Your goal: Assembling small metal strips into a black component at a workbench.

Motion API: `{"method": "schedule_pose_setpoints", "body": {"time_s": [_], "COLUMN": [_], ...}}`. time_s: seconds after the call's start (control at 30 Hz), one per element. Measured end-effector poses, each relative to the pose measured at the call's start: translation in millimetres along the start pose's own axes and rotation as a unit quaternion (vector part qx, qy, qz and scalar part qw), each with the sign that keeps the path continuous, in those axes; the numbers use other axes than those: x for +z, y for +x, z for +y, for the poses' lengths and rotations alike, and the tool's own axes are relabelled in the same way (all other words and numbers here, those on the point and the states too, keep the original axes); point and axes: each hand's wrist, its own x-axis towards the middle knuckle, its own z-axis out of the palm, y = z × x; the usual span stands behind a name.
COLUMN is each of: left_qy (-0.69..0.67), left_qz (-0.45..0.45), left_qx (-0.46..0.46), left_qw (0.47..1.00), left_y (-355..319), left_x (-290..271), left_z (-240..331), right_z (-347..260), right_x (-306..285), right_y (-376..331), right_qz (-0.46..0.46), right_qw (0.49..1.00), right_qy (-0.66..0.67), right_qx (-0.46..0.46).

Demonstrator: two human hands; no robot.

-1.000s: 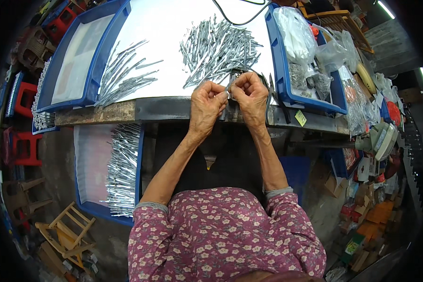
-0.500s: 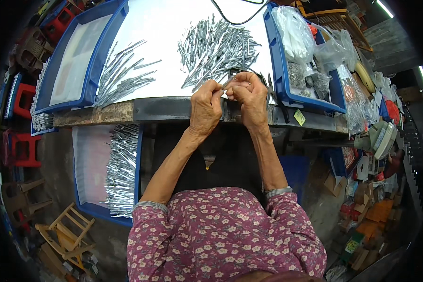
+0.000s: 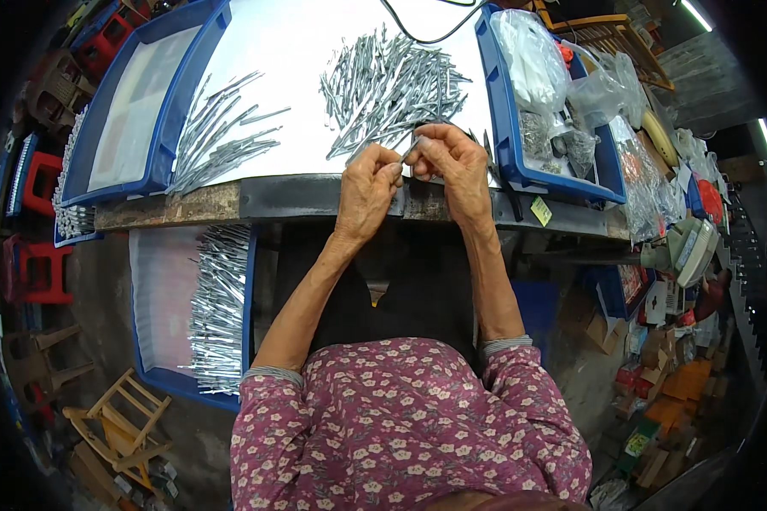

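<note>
My left hand (image 3: 368,187) and my right hand (image 3: 458,170) meet over the table's front edge, fingertips close together. A thin grey metal rod (image 3: 410,151) runs slantwise between them, pinched by the fingers of both hands; most of it is hidden. Just beyond my hands lies a large heap of similar slim metal rods (image 3: 388,89) on the white tabletop. A smaller, looser group of rods (image 3: 222,140) is spread to the left, mostly pointing the same way.
A blue tray with a white liner (image 3: 164,111) stands at the left. At the right, a blue bin (image 3: 507,128) holds clear plastic bags (image 3: 533,60). Below the table, another blue tray (image 3: 249,324) contains many rods. A black cable (image 3: 426,41) crosses the far side.
My fingertips have drawn slightly apart, and the rod between them shows more clearly. My left fingers have lowered a little. The heaps look the same.
</note>
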Motion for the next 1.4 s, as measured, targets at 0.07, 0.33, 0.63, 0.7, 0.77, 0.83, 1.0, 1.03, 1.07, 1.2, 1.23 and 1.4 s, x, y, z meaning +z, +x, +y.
{"method": "schedule_pose_setpoints", "body": {"time_s": [0.07,0.33,0.63,0.7,0.77,0.83,1.0,1.03,1.07,1.2,1.23,1.4], "left_qy": [-0.004,-0.009,0.008,0.022,0.045,0.068,0.123,0.123,0.131,0.128,0.128,0.106], "left_qz": [-0.003,-0.006,0.016,0.034,0.038,0.043,0.044,0.043,0.046,0.050,0.050,0.059], "left_qx": [0.002,-0.008,0.008,0.031,0.030,0.030,0.066,0.066,0.074,0.091,0.091,0.095], "left_qw": [1.000,1.000,1.000,0.999,0.998,0.996,0.989,0.989,0.988,0.986,0.986,0.988], "left_y": [-1.1,-4.1,-2.5,-2.1,-2.3,-3.4,-5.4,-5.5,-5.7,-5.1,-5.4,-4.4], "left_x": [1.1,1.9,3.5,5.2,7.6,8.1,8.4,8.1,7.8,8.3,8.3,6.6], "left_z": [3.5,6.7,1.0,0.2,0.1,1.2,3.8,3.4,2.5,0.1,0.9,2.0], "right_z": [0.7,-0.9,7.0,4.3,5.0,8.6,9.4,9.4,9.3,7.2,5.9,6.3], "right_x": [-0.6,3.4,11.5,12.1,11.2,9.1,11.1,11.4,11.2,10.8,11.0,8.5], "right_y": [1.3,1.3,3.6,4.8,6.6,8.4,8.0,7.9,8.0,7.5,6.7,0.1], "right_qz": [-0.002,0.017,0.070,0.069,0.068,0.061,0.058,0.059,0.059,0.048,0.046,0.020], "right_qw": [1.000,0.998,0.984,0.985,0.986,0.985,0.988,0.988,0.988,0.990,0.989,0.993], "right_qy": [0.000,-0.061,-0.152,-0.150,-0.147,-0.150,-0.137,-0.140,-0.140,-0.130,-0.134,-0.115], "right_qx": [0.003,0.000,-0.060,-0.049,-0.037,-0.053,-0.042,-0.040,-0.040,-0.040,-0.041,-0.031]}}
